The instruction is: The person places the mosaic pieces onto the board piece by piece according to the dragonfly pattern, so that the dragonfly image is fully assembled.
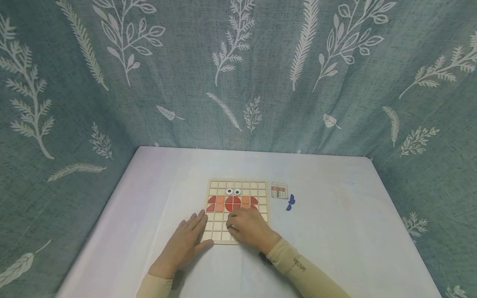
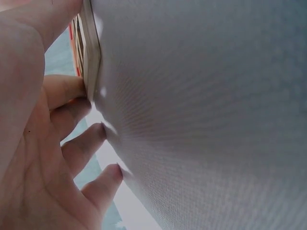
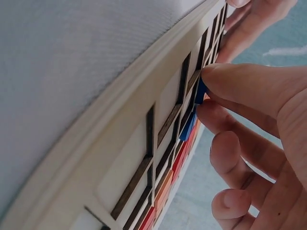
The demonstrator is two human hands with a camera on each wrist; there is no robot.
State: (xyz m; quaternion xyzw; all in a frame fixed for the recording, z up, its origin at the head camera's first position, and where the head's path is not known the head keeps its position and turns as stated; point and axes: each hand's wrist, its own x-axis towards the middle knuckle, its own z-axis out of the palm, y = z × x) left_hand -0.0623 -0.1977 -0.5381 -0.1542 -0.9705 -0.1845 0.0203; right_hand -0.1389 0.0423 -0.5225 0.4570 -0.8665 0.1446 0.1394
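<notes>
A wooden grid board (image 1: 238, 181) lies on the white table, with red and orange pieces and two round eye pieces set in its squares. My left hand (image 1: 186, 240) rests flat at the board's left side, fingers extended and spread, thumb along the near edge. In the left wrist view the fingertips touch the board's edge and the table. My right hand (image 1: 249, 227) is over the lower middle squares. Its thumb and index finger pinch a small blue piece (image 3: 200, 92) at the grid, while another blue piece (image 3: 188, 125) sits just beyond it.
A small pattern card (image 1: 279, 190) lies right of the board, showing a gridded figure. Beside it are a few loose blue pieces (image 1: 292, 199). A patterned green curtain (image 1: 238, 103) surrounds the table (image 1: 335, 215) at the back and sides.
</notes>
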